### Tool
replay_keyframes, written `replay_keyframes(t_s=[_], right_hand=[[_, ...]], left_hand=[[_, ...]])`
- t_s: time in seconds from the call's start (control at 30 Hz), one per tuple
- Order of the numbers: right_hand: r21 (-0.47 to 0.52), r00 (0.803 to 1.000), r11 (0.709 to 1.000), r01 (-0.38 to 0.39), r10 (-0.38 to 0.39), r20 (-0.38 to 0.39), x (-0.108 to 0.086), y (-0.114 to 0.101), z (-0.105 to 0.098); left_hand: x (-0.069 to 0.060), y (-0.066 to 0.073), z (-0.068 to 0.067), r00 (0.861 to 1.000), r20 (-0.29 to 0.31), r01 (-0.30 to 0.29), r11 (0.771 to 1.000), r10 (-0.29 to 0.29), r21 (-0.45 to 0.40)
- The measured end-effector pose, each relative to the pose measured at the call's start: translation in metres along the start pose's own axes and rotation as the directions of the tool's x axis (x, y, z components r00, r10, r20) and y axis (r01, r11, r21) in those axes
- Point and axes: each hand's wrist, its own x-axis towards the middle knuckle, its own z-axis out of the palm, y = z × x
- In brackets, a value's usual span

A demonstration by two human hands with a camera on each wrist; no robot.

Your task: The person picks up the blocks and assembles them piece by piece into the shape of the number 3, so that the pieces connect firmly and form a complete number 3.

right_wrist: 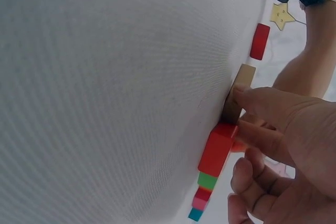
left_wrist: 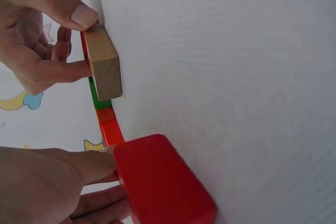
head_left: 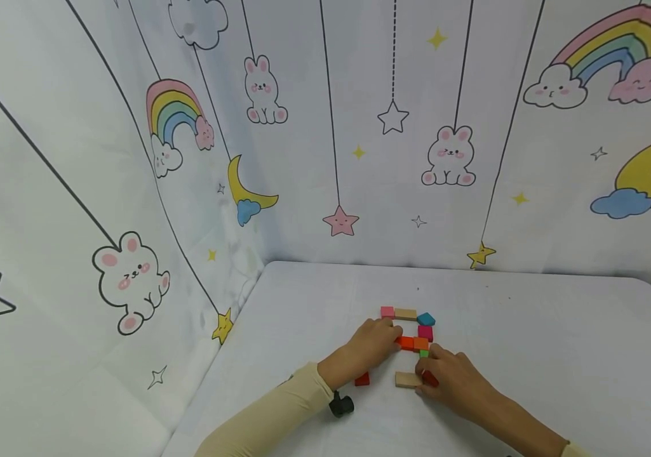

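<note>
My right hand (head_left: 451, 381) pinches a plain wooden block (left_wrist: 105, 66) between thumb and index finger, low on the table. Against that block's end is a dark red block (right_wrist: 218, 148), partly covered by the right hand in the head view. My left hand (head_left: 372, 346) holds the left end of an orange-red block (head_left: 406, 343), its fingertips partly hidden. An orange block (head_left: 421, 344) adjoins it on the right, with a green block (head_left: 424, 354) just below. Beneath my left wrist lies another red block (head_left: 362, 379), large in the left wrist view.
Along the far side sit a pink block (head_left: 387, 312), a wooden block (head_left: 406, 314) and a blue block (head_left: 426, 319), with a magenta block (head_left: 425, 333) below the blue one. A black strapped device (head_left: 341, 404) is by the left sleeve. Patterned curtains (head_left: 302, 158) border the white table (head_left: 559, 343).
</note>
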Motion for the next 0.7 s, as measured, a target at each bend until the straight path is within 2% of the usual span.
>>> replay_keyframes(t_s=[0.4,0.7], right_hand=[[0.024,1.000,1.000,-0.001,0.000,0.017,0.0013,-0.0010,-0.0011],[0.031,0.994,0.995,0.092,-0.090,-0.061,-0.0024,-0.0040,-0.0007]], left_hand=[[0.0003,-0.0011,-0.0004,1.000,0.007,0.003,1.000,-0.003,0.001],[0.0012,-0.0023,-0.0056,0.999,-0.012,-0.035,0.999,0.035,0.028]])
